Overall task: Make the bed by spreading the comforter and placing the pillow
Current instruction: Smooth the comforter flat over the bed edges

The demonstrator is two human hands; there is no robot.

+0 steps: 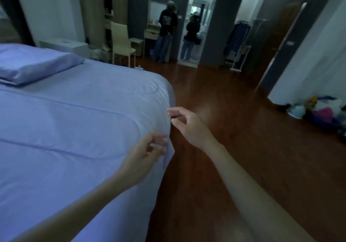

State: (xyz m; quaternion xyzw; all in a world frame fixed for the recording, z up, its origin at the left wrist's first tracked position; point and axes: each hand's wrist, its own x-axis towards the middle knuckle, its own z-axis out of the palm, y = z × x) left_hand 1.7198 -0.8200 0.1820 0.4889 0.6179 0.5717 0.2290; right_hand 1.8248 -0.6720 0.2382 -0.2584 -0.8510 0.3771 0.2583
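Observation:
A pale lavender comforter [74, 122] lies spread flat over the bed, its quilted edge hanging over the right side. A matching pillow [37, 64] rests at the far left end of the bed. My left hand [144, 153] hovers over the comforter's right edge with fingers loosely spread, holding nothing. My right hand [187, 125] is just off the bed's side, fingers apart, its fingertips close to the comforter's hanging edge. Whether either hand touches the fabric is blurred.
Dark wood floor [243, 129] runs along the bed's right side. A chair [121, 43] and a dresser stand beyond the bed. Two people [166, 28] stand by the far doorway. A clothes rack [237, 43] and a pile of items [322, 110] sit at right.

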